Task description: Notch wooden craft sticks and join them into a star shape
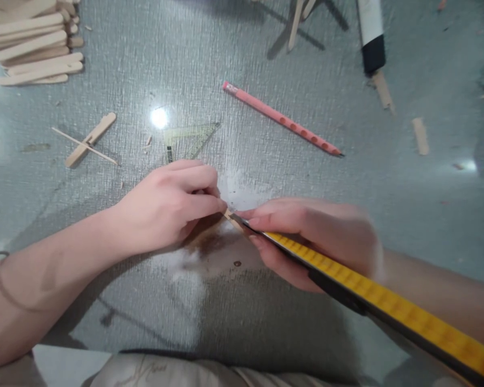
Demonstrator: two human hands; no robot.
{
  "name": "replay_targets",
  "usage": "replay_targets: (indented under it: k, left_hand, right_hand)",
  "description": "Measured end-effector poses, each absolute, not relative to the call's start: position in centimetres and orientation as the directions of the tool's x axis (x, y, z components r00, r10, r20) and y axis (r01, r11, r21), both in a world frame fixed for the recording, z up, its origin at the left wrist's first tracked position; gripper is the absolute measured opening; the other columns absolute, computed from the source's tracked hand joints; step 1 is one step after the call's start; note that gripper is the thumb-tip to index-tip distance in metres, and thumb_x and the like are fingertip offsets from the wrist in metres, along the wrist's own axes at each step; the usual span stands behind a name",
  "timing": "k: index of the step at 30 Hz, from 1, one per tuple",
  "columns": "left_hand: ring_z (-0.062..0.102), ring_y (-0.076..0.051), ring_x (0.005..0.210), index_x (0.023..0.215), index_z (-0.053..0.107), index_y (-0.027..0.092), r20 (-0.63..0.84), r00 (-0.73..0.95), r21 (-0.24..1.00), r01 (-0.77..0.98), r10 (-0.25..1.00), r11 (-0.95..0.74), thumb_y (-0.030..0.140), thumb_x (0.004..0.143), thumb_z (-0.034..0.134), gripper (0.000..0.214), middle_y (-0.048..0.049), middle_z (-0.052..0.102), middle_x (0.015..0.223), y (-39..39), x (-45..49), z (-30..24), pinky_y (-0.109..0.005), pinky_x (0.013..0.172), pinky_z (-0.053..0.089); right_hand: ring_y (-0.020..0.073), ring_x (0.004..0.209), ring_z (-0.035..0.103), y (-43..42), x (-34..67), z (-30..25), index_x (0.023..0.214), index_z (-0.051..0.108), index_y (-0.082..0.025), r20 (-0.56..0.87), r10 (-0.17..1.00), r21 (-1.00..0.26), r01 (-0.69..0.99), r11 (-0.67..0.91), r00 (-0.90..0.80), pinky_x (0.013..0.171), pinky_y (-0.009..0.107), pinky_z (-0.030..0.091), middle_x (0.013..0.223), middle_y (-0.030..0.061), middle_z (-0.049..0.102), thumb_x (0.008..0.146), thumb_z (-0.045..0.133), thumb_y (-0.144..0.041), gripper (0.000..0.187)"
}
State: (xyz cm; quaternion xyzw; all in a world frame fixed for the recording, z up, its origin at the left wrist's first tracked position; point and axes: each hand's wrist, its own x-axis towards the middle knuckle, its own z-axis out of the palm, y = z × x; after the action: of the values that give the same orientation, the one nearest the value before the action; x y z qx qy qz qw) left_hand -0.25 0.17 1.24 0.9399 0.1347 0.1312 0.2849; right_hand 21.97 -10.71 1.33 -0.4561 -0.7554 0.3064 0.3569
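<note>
My left hand (177, 201) is closed, its thumb and forefinger pinching a small piece of wooden craft stick (234, 220) near the middle of the table. My right hand (306, 231) grips a yellow and black utility knife (358, 285) close to its blade end. The blade tip touches the craft stick just right of my left fingertips. The knife's long body slants down to the lower right, in front of my right wrist. Part of the stick is hidden by the fingers and blade.
A pink pencil (282, 118) and a clear set square (191, 131) lie beyond my hands. Craft sticks (36, 48) are heaped at the far left, with crossed wood pieces (97, 134) nearer. A white tube with a black cap (373, 43) and a cut stick piece (420, 136) lie right.
</note>
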Motion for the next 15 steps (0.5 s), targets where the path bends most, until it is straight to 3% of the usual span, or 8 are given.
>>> replay_targets:
  k: [3,9,15]
  left_hand:
    - [0.061,-0.016,0.075,0.084,0.069,0.021,0.194,0.929,0.56,0.159,0.314,-0.813,0.013,0.097,0.051,0.023,-0.0041,0.069,0.087,0.24,-0.29,1.13,-0.031,0.069,0.05]
    - [0.059,-0.015,0.072,0.083,0.068,0.019,0.254,0.923,0.537,0.113,0.288,-0.836,0.014,0.097,0.053,0.021,-0.0039,0.067,0.085,0.37,-0.32,1.05,-0.03,0.066,0.05]
    - [0.061,-0.016,0.072,0.079,0.068,0.019,0.209,0.931,0.545,0.142,0.298,-0.826,0.014,0.096,0.055,0.022,-0.0053,0.068,0.084,0.12,-0.21,1.11,-0.032,0.066,0.051]
  right_hand:
    - [0.0187,0.068,0.075,-10.62,21.85,1.43,0.095,0.06,-0.027,0.264,0.904,-0.788,0.466,0.403,-0.336,0.057,0.03,0.059,0.077,-0.0004,0.076,0.088,0.061,-0.011,0.018]
    - [0.0164,0.063,0.072,-10.45,21.88,1.56,0.087,0.054,-0.029,0.277,0.889,-0.79,0.441,0.426,-0.363,0.053,0.028,0.055,0.061,-0.0074,0.067,0.091,0.059,-0.009,0.021]
    - [0.0128,0.052,0.059,-10.7,21.53,1.86,0.076,0.048,-0.027,0.199,0.916,-0.84,0.421,0.343,-0.349,0.049,0.028,0.05,0.06,-0.0068,0.06,0.093,0.055,-0.008,0.027]
